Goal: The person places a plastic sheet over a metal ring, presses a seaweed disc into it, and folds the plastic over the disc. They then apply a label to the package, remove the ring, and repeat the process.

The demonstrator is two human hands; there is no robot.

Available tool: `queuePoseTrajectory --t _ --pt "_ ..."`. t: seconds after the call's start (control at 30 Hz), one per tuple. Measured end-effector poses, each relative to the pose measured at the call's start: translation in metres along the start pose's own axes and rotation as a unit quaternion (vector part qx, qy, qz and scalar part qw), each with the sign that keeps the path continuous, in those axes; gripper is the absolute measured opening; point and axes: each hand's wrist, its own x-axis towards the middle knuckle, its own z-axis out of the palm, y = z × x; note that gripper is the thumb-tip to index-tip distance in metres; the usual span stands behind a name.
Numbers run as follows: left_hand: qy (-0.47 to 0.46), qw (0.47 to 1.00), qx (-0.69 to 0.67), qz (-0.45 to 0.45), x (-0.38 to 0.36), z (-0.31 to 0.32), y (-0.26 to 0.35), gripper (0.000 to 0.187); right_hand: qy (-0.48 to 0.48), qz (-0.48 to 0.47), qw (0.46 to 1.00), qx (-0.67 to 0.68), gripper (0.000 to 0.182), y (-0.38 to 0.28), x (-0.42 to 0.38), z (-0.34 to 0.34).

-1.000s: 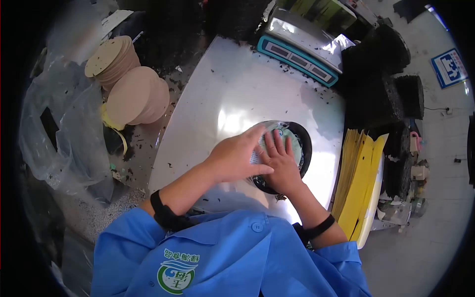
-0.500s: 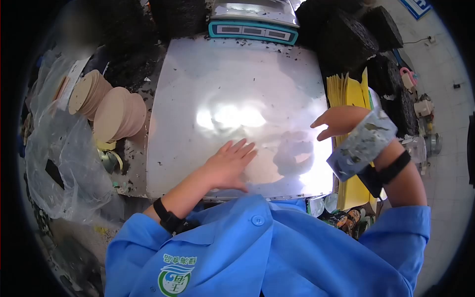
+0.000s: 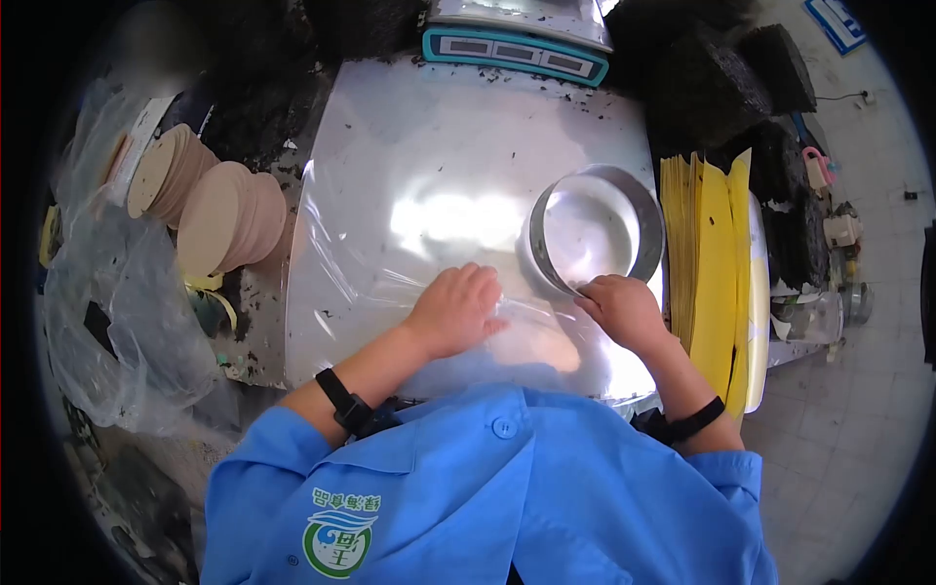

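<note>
Metal ring, round and open at the top, stands on the steel table, right of centre, just beside a stack of yellow sheets.

Right hand: curled at the near rim of the ring, fingertips touching it; whether it grips the rim cannot be told.

Left hand: fingers bent, knuckles up, pressed down on a clear plastic sheet that lies creased over the near part of the table and reaches towards the ring.

Both wrists carry a black band; sleeves are blue.

Scale, teal-fronted with a steel pan, at the far edge of the table.

Cardboard discs, two leaning stacks, left of the table, well apart from the hands.

Plastic bag, clear and crumpled, at far left.

Dark blocks, piled beyond the yellow sheets, at upper right.

Dark crumbs scattered over the table's far edge.
</note>
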Motion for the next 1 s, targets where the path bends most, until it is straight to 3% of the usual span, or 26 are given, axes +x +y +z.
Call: queuePoseTrajectory --t 0.03,0.1,0.13,0.17,0.2,0.27,0.33,0.37,0.4,0.47,0.5,0.57,0.6,0.67,0.77,0.87,0.93,1.0 --pt "0.003 1.000 0.004 0.002 0.004 0.000 -0.003 0.031 0.026 0.002 1.000 0.003 0.022 0.004 0.003 -0.008" --pt "-0.110 0.991 0.036 0.065 0.009 0.000 -0.013 0.031 0.062 0.057 0.996 -0.012 0.016 0.002 0.005 -0.048" --pt "-0.110 0.991 0.039 0.068 0.023 0.000 -0.024 0.031 0.168 0.063 0.983 0.030 0.013 -0.004 0.004 -0.070" --pt "-0.226 0.954 -0.152 -0.125 0.050 -0.001 -0.044 0.027 0.162 0.070 0.981 0.086 0.011 -0.021 -0.007 -0.097" --pt "-0.317 0.833 -0.335 -0.307 0.075 -0.003 -0.062 0.024 0.154 0.073 0.976 0.139 0.010 -0.039 -0.021 -0.111" --pt "-0.283 0.775 -0.459 -0.329 0.112 -0.022 -0.084 0.022 0.139 -0.153 0.977 0.045 0.016 -0.066 -0.045 -0.100" --pt "-0.256 0.829 -0.416 -0.274 0.140 -0.083 -0.066 0.029 0.072 -0.268 0.959 0.053 0.017 -0.085 -0.054 -0.073" --pt "-0.226 0.870 -0.392 -0.197 0.139 -0.098 -0.057 0.025 -0.004 -0.258 0.966 0.017 0.014 -0.082 -0.052 -0.052" --pt "-0.225 0.871 -0.389 -0.200 0.133 -0.107 -0.045 0.025 -0.077 -0.244 0.967 -0.015 0.012 -0.083 -0.047 -0.037" --pt "-0.220 0.967 -0.094 -0.088 0.119 -0.120 -0.023 0.025 -0.038 -0.260 0.965 -0.006 0.013 -0.098 -0.032 -0.030" --pt "-0.222 0.967 -0.090 -0.089 0.117 -0.123 -0.018 0.025 -0.007 -0.272 0.962 0.002 0.013 -0.108 -0.026 -0.027" --pt "-0.134 0.985 -0.052 -0.094 0.120 -0.126 -0.008 0.022 -0.008 -0.308 0.951 0.012 0.014 -0.129 -0.023 -0.016" --pt "-0.127 0.986 -0.052 -0.092 0.129 -0.132 -0.009 0.022 -0.012 -0.347 0.938 0.014 0.015 -0.135 -0.020 -0.013" --pt "-0.195 0.938 -0.235 -0.163 0.157 -0.149 -0.019 0.020 -0.019 -0.361 0.932 0.025 0.016 -0.130 -0.011 -0.009" --pt "-0.218 0.923 -0.272 -0.166 0.180 -0.179 -0.015 0.022 0.008 -0.247 0.969 -0.009 0.016 -0.125 0.004 -0.027" --pt "-0.219 0.918 -0.278 -0.178 0.202 -0.197 -0.017 0.022 0.099 -0.194 0.976 0.000 0.019 -0.119 0.032 -0.010" --pt "-0.197 0.916 -0.289 -0.196 0.209 -0.209 -0.025 0.025 0.088 -0.211 0.974 -0.016 0.017 -0.104 0.040 0.031" --pt "-0.167 0.879 -0.353 -0.273 0.212 -0.225 -0.035 0.028 0.068 -0.236 0.969 -0.021 0.014 -0.106 0.032 0.037"
